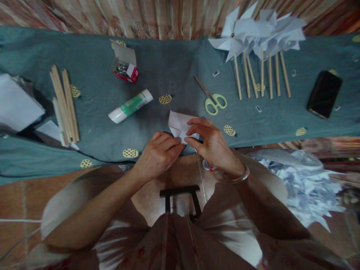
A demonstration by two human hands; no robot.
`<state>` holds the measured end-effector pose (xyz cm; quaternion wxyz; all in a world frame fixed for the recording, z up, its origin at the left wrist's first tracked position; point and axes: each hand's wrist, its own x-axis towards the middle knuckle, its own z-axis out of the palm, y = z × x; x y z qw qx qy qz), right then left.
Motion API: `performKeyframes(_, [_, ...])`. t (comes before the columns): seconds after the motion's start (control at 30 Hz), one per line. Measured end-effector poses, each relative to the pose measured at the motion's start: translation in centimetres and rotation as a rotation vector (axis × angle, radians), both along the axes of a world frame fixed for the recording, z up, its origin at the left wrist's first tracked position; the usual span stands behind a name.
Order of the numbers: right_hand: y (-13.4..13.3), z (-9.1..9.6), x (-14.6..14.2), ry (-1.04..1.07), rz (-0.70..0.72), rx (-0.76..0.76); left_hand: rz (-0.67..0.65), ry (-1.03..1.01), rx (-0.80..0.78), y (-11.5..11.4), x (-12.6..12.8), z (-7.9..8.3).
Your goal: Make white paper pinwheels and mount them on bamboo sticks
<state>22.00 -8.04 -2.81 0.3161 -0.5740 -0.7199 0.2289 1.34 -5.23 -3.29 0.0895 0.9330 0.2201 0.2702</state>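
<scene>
Glue (pixel 131 106) bears green label (pixel 134 104), print unreadable. Paper (pixel 177 120) right of glue: left grip (pixel 162 153) pinches near edge; right grip (pixel 211 141), curled, holds it too.

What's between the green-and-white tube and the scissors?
Only tablecloth, with one yellow pineapple print, lies between the tube and the scissors, as the head view shows.
</scene>
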Motion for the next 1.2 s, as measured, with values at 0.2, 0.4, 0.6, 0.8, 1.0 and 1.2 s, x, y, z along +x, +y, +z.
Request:
performKeyframes(0.2, [-0.2, -0.1, -0.1, -0.037, 0.009, 0.03, -0.004, -0.013, -0.012, 0.0, 0.0, -0.1])
performKeyframes(0.4, [-0.4, -0.1, -0.1, -0.1, 0.053, 0.066, -0.002, 0.0, -0.005, 0.0, 0.0, -0.1])
performKeyframes(0.6, [-0.6, -0.2, -0.4, -0.185, 0.087, 0.108, -0.006, 0.004, -0.003, 0.1, 0.0, -0.2])
performKeyframes(0.8, [-1.2, -0.5, -0.9, -0.286, 0.11, 0.107, -0.006, 0.025, -0.012, 0.1, 0.0, -0.1])
performKeyframes(1.0, [-1.7, -1.8, -2.2, -0.315, 0.087, 0.206, -0.004, 0.045, -0.014, 0.1, 0.0, -0.1])
performKeyframes(1.2, [-2.2, -1.9, -2.6, -0.307, 0.104, 0.21, 0.011, 0.039, 0.031, 0.4, 0.1, 0.0])
